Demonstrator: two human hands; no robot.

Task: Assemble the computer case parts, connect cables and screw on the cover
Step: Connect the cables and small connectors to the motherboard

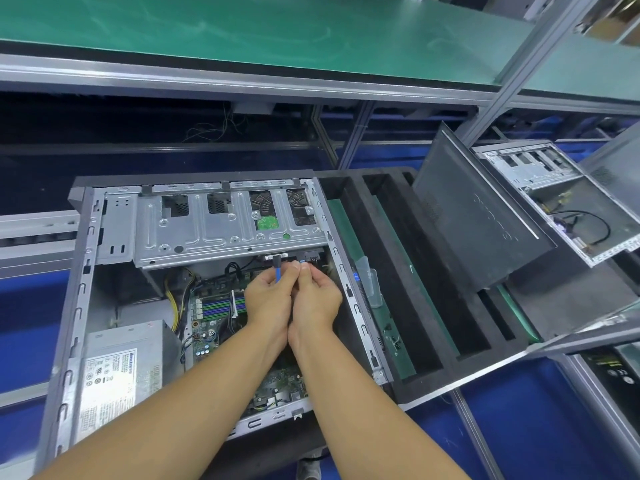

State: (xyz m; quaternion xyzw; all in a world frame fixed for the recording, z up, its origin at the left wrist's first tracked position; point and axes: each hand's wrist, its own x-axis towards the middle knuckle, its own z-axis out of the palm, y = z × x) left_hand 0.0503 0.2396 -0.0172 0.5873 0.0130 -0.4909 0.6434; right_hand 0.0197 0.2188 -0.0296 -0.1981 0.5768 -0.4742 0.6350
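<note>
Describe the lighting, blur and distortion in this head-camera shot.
Head view: the wide-angle lens bends the shelf rail; soft glare streaks the green mat; the gap beneath sits in deep shadow; the left hand and right hand, pinching the blue cable, are evenly lit, fairly sharp; power supply label text is unreadable.

we see even, bright overhead light; soft glare on the green shelf, deep shadow beneath it. wide-angle bending warps the edges, and the far right corner blurs slightly.
</note>
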